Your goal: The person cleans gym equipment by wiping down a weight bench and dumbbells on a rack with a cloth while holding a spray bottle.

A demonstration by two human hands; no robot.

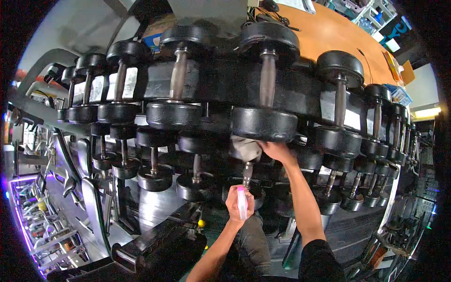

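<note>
My right hand (278,152) presses a crumpled grey cloth (247,149) against a dumbbell on the lower tier of the rack. The cloth covers much of that dumbbell's far head, and its metal handle (247,173) shows below. In my left hand (236,207), fingers wrapped round, is a pink-and-white spray bottle (242,203), seen from above. The hand hides part of the dumbbell's near head. Directly above the cloth, a large black dumbbell (264,123) lies on the upper tier.
Black dumbbells line both tiers, left and right of my hands. Behind the rack stands an orange-brown desk (324,35) with cables. Gym benches (96,207) are at the left. A padded black machine part (155,235) sits low, left of my leg.
</note>
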